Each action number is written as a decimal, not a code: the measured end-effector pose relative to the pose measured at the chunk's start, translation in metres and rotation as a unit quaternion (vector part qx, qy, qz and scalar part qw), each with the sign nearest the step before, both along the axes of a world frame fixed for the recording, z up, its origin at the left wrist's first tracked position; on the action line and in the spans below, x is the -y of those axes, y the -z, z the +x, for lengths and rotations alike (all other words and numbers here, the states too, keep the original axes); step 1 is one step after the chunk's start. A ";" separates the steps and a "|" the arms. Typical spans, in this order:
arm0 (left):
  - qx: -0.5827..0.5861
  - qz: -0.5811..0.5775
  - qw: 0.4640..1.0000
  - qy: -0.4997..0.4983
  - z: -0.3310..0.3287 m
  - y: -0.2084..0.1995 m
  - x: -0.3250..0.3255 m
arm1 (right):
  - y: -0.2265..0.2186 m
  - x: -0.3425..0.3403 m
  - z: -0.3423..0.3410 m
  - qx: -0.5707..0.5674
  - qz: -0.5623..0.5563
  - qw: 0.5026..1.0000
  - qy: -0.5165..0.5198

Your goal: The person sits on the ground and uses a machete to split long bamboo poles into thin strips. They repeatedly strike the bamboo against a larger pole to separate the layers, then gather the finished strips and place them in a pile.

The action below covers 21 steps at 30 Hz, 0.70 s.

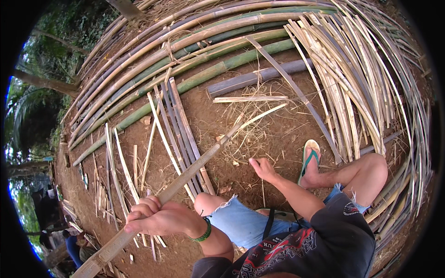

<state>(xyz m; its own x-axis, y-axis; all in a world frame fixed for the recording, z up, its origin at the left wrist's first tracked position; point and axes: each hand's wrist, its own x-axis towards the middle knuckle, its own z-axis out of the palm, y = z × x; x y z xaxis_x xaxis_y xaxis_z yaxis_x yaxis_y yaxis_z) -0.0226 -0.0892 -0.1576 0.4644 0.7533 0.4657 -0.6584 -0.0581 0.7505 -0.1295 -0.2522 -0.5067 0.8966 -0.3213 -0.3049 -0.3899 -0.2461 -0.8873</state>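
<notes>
My left hand (150, 215) is wrapped around a long split bamboo strip (192, 172). The strip slants from the lower left up toward the middle of the view, where its far end narrows into a pale, bent sliver (264, 113). Curled into a fist with the thumb forward, my right hand (264, 169) is held above the ground, to the right of the strip and apart from it. Whatever may be inside that fist is hidden. Thin bamboo shavings (245, 146) lie scattered beneath the strip's far end.
Long bamboo poles (222, 67) lie across the back. A pile of split slats (343, 88) is at the right, and more slats (178, 134) lean on a green pole. My sandalled foot (310, 162) is near the shavings. Another person (76, 248) shows at the lower left.
</notes>
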 end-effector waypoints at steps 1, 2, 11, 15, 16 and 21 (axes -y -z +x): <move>0.000 0.001 1.000 -0.003 0.003 0.002 -0.001 | 0.013 0.009 0.000 -0.039 -0.004 0.999 0.014; -0.002 0.000 1.000 -0.009 0.006 0.003 -0.003 | 0.012 0.006 0.001 -0.043 -0.026 0.999 0.019; 0.001 0.003 1.000 0.030 0.009 -0.002 -0.006 | -0.001 0.016 -0.022 -0.156 -0.023 0.986 0.061; 0.009 0.013 0.999 0.038 0.005 -0.003 0.002 | -0.008 0.028 0.004 -0.179 -0.067 0.981 0.034; 0.014 0.020 0.999 0.033 0.006 0.001 -0.005 | -0.032 0.018 0.007 -0.133 -0.053 0.990 -0.002; 0.008 0.017 0.998 0.052 0.007 -0.005 0.002 | 0.018 0.029 -0.006 -0.181 -0.017 0.982 0.048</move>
<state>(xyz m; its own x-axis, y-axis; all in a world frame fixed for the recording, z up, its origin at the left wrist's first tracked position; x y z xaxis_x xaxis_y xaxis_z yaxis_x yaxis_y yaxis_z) -0.0161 -0.0910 -0.1531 0.5311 0.6857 0.4977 -0.6742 -0.0137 0.7384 -0.1352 -0.2816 -0.5251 0.6964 -0.4147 -0.5857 -0.7011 -0.2189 -0.6786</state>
